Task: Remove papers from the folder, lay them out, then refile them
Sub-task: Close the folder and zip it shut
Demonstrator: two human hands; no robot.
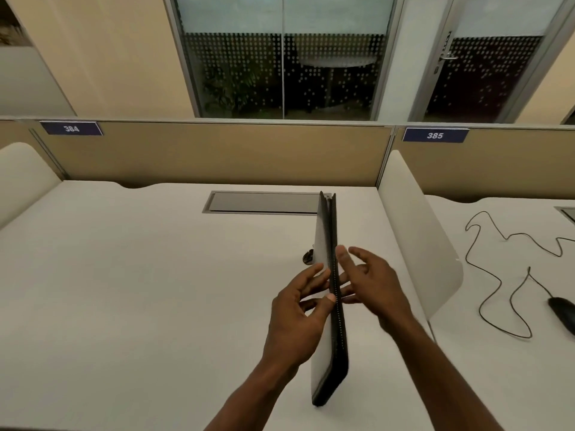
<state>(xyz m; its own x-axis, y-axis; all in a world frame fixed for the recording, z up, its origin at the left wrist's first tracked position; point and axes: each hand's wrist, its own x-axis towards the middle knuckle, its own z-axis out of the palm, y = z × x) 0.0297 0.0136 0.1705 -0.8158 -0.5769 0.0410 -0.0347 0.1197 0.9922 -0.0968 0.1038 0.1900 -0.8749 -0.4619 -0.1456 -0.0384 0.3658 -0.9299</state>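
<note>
Two dark blue number plates with white digits could be read, both fixed along the top edge of the tan partition behind the table. The left plate (71, 128) read "384", and the right plate (435, 135) read "385". No other lettering was legible.

1. Folder (334, 321) between the hands — black, matt, with a ridged zip edge.
2. Worktop (140, 275) beneath — smooth, pale, faint sheen.
3. Hatch (264, 203) beyond — dull grey metal.
</note>
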